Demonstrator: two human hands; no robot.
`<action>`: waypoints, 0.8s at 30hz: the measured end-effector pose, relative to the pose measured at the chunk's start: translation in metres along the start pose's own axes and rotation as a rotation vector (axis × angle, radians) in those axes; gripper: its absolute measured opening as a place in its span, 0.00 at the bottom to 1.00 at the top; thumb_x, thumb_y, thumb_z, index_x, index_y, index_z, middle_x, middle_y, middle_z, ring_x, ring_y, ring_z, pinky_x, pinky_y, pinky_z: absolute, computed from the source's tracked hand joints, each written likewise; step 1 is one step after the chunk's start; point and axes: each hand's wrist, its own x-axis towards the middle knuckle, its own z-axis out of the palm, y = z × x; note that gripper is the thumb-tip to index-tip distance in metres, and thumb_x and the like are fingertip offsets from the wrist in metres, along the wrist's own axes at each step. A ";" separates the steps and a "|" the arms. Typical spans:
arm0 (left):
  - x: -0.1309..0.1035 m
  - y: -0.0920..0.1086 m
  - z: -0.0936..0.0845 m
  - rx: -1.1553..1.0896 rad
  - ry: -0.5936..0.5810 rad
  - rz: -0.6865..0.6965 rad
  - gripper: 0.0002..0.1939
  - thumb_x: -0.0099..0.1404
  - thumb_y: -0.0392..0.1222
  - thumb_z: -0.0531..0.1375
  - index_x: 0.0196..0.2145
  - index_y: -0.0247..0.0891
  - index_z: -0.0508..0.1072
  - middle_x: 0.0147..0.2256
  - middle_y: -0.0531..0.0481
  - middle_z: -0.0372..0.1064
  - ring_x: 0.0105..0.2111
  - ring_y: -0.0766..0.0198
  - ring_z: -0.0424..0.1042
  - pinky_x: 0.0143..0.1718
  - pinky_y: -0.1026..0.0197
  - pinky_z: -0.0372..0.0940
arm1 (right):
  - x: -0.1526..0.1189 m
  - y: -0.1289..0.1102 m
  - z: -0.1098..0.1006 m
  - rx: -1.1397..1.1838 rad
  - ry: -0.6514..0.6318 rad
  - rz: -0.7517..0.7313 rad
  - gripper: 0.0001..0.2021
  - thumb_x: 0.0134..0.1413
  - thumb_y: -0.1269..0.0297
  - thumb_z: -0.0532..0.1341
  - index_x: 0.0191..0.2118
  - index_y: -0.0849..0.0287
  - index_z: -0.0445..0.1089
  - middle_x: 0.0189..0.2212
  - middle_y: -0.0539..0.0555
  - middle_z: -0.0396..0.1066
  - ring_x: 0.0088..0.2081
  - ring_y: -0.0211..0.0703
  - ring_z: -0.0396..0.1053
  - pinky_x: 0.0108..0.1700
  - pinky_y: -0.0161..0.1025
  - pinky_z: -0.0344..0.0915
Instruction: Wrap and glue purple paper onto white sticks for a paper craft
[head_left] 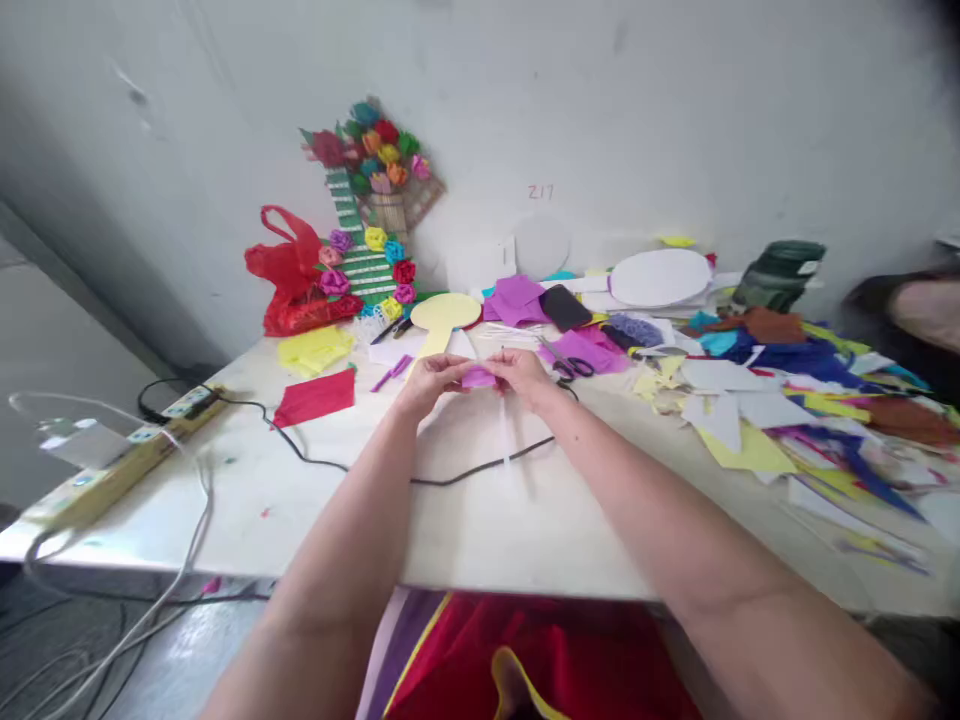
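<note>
Purple small sheet of paper [478, 378] above the cream tabletop [480, 540]: we pinch its left side in our left hand [432, 381] and its right side in our right hand [522, 374]; beyond lies a pale-yellow paddle-shaped card [445, 312], and near our right hand, black-handled metal scissors [576, 368]

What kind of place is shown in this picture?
Probably a handicraft workspace: black-handled metal scissors, a heap of multicoloured, paper-like scraps and bright, multicoloured artificial flowers suggest this.

From beside the table [517, 545], the head view looks forward and down. It faces the wall [675, 120].
</note>
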 end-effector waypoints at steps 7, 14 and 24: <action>-0.002 0.002 0.003 0.064 -0.044 -0.019 0.15 0.44 0.45 0.67 0.27 0.31 0.74 0.21 0.52 0.68 0.21 0.71 0.65 0.26 0.65 0.64 | -0.002 -0.002 0.001 0.011 -0.002 0.031 0.13 0.37 0.57 0.65 0.23 0.62 0.66 0.13 0.46 0.63 0.14 0.31 0.58 0.14 0.30 0.56; 0.000 0.000 0.001 0.069 -0.022 -0.047 0.15 0.44 0.46 0.67 0.24 0.32 0.71 0.19 0.52 0.67 0.20 0.70 0.66 0.25 0.65 0.63 | -0.001 -0.001 0.002 -0.044 0.016 0.021 0.14 0.33 0.59 0.67 0.26 0.63 0.68 0.17 0.47 0.65 0.17 0.32 0.60 0.16 0.31 0.58; 0.001 -0.003 0.003 -0.050 0.044 -0.034 0.16 0.42 0.46 0.67 0.24 0.32 0.70 0.23 0.51 0.67 0.25 0.67 0.68 0.32 0.60 0.67 | -0.003 -0.004 0.005 -0.085 0.113 0.018 0.14 0.42 0.54 0.63 0.22 0.61 0.64 0.12 0.47 0.63 0.13 0.32 0.59 0.13 0.30 0.55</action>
